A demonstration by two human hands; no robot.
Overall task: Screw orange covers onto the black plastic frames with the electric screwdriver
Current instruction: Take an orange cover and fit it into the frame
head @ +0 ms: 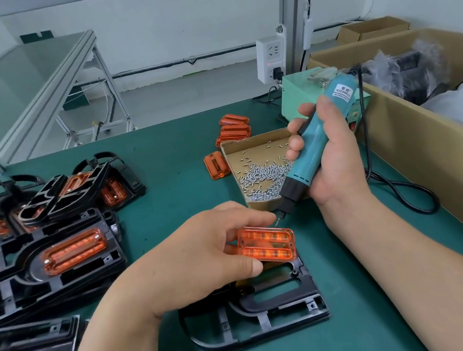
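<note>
Near the front edge of the bench, a black frame lies flat. Its left part is hidden under the left hand and forearm, so only the slot end and right rim show. The left hand pinches an orange cover between thumb and fingers, which hide the cover's left end. Whether the cover touches the frame cannot be told. Its ribbed face is up and its long axis runs left to right, dipping slightly at the right.

The right hand is wrapped around the electric screwdriver. The tool slants, with its bit down and to the left, just beside the cover's upper right corner, and its cord end toward the far right corner. Any screw on the bit is too small to make out.

Behind the tool stands a cardboard tray of screws, with spare covers beyond it. Finished frames along the left edge are cut off by the picture, and the nearest is blurred.
</note>
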